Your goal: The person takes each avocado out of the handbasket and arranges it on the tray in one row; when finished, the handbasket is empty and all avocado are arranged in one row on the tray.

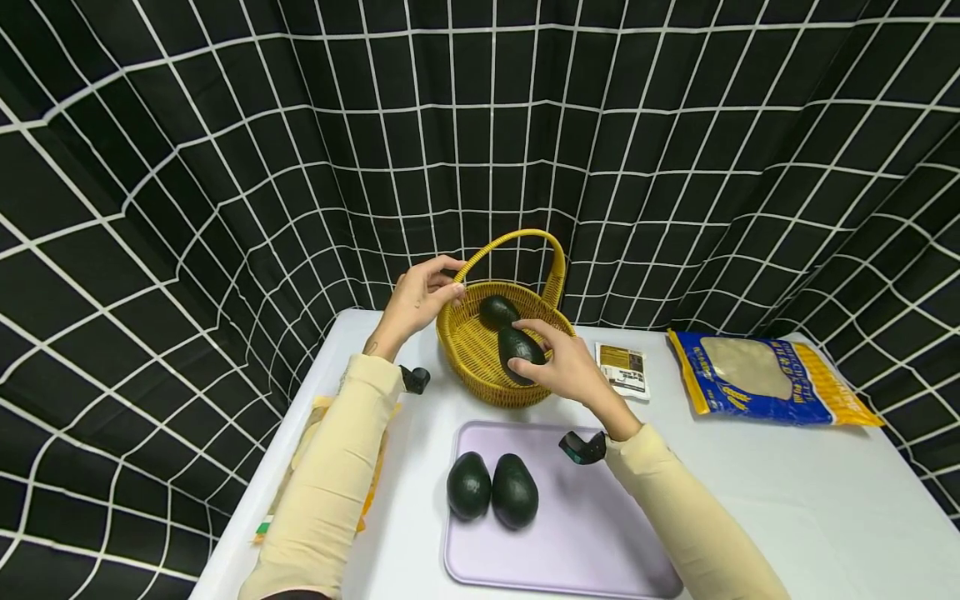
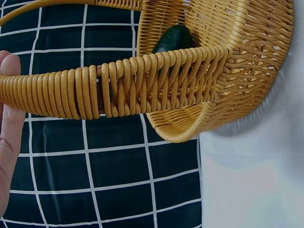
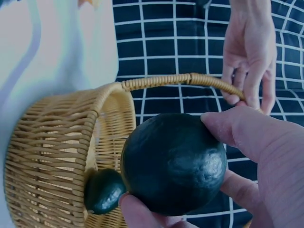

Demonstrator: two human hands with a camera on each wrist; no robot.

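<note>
A dark green avocado (image 1: 517,350) is gripped between the thumb and fingers of my right hand (image 1: 566,367), over the yellow wicker basket (image 1: 480,389). Close up in the right wrist view, that avocado (image 3: 173,164) hides part of the basket's inside. Another avocado (image 1: 497,311) lies inside the basket, towards the back. My left hand (image 1: 420,296) pinches the basket's arched handle (image 2: 61,95) on its left side. Two more avocados, a left one (image 1: 469,486) and a right one (image 1: 514,492), lie side by side on the lilac tray (image 1: 585,554).
Right of the basket lies a small white and brown packet (image 1: 624,371). Farther right is a blue and yellow pasta bag (image 1: 757,379). Under my left forearm, another package (image 1: 375,467) is partly covered. A black gridded curtain (image 1: 525,125) stands behind the white table (image 1: 750,483).
</note>
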